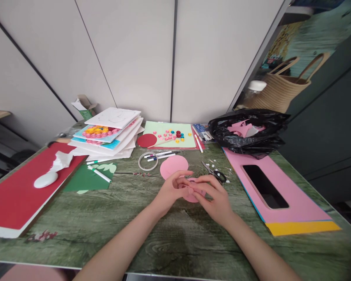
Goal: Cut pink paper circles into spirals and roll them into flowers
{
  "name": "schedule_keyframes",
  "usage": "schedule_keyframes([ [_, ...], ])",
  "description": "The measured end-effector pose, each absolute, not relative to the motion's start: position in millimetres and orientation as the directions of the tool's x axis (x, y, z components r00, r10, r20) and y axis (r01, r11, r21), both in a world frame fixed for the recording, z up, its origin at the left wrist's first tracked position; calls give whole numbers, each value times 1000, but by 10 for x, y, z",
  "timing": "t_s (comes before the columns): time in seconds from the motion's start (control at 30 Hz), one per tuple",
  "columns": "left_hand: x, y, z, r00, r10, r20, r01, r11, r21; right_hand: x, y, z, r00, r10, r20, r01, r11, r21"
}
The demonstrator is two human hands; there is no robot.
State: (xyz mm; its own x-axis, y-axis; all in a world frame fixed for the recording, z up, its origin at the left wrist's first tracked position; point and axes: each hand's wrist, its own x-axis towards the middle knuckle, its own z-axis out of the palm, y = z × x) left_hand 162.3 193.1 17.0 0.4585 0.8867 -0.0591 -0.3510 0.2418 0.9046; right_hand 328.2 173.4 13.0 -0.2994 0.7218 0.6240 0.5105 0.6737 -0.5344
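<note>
My left hand point(172, 191) and my right hand point(215, 197) meet over the middle of the table. Their fingertips pinch a piece of pink paper point(191, 198) with a curved edge. Part of it is hidden behind the fingers, so its full shape cannot be made out. Just beyond my left hand lies a flat pink paper circle point(174, 164). A pair of scissors point(215, 172) with black handles rests past my right hand, amid small white and pink scraps.
Behind are pens point(160, 155), a roll of tape point(148, 161) and a pale green sheet point(152, 127) bearing small coloured paper rolls. Stacked pictures point(114, 117), green paper point(86, 177) and red sheets point(23, 203) lie left. Rightward are a black bag point(251, 136) and a phone point(265, 186) on pink sheets point(298, 199).
</note>
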Motion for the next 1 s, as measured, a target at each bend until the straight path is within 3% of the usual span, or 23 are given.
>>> schedule_keyframes([
  [0.27, 1622, 1948, 131, 465, 883, -61, -323, 233, 918, 3311, 1741, 93, -452, 725, 520, 528, 687, -499],
  [0.73, 1644, 1931, 161, 504, 861, -67, -342, 270, 900, 3297, 1744, 99, -230, 780, 581, 489, 609, -624],
  [1.0, 1663, 1915, 160, 532, 845, -54, -313, 255, 915, 3243, 1736, 105, -232, 801, 552, 457, 590, -665],
])
